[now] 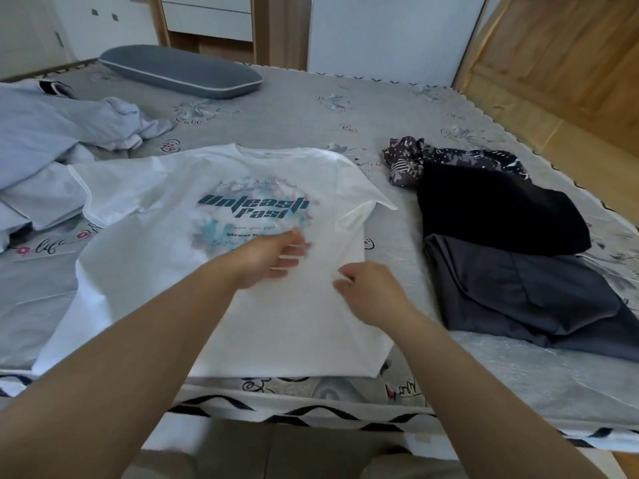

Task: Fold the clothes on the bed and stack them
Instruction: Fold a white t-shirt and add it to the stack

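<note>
T-shirt point(214, 243) is spread print-up on the bed point(311, 108); it is touched by the left hand point(273, 257), fingers straight, and pinched by the right hand point(366, 288), fingers curled

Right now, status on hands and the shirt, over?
Left hand open, flat on white T-shirt. Right hand pinching its fabric. Shirt spread face up, unfolded. Dark clothes alongside, clear.

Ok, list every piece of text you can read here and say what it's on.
"Unleash Fast": large dark print on the white T-shirt.
"Create your path": small line below it on the shirt.
"life": script on the bed sheet.
Other small shirt lines, partly under the left hand, are too blurred to read.
</note>
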